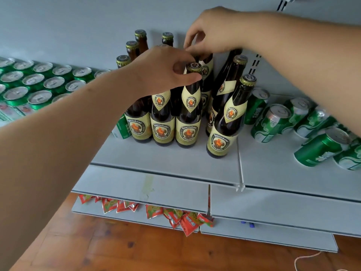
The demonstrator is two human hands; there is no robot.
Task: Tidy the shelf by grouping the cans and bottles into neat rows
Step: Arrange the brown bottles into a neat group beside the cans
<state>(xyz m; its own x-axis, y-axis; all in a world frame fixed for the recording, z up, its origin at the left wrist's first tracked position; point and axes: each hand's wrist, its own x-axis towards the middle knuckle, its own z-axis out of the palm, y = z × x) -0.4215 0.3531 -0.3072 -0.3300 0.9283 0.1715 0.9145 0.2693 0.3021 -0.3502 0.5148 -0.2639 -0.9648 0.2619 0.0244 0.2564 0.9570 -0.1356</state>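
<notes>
Left hand [164, 69] curled over front bottle [188, 114] neck on shelf [175, 163], thumb under cap, bottles behind partly hidden. Right hand [211, 34] pinches top of rear bottle [206, 75]. Loose cans [273, 122] lie right, some cut off.

Two bare forearms, left hand [166, 69] and right hand [213, 34] ringless, sleeveless.

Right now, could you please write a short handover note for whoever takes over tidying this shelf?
Left hand: grip pinches the capped neck of a front-row bottle.
Right hand: fingers curled on the top of a bottle behind it; contact partly hidden.
Done: green cans on the left stand in rows; three bottles lined up in front.
Left: the forward bottle stands apart, and the cans on the right are scattered.
</notes>
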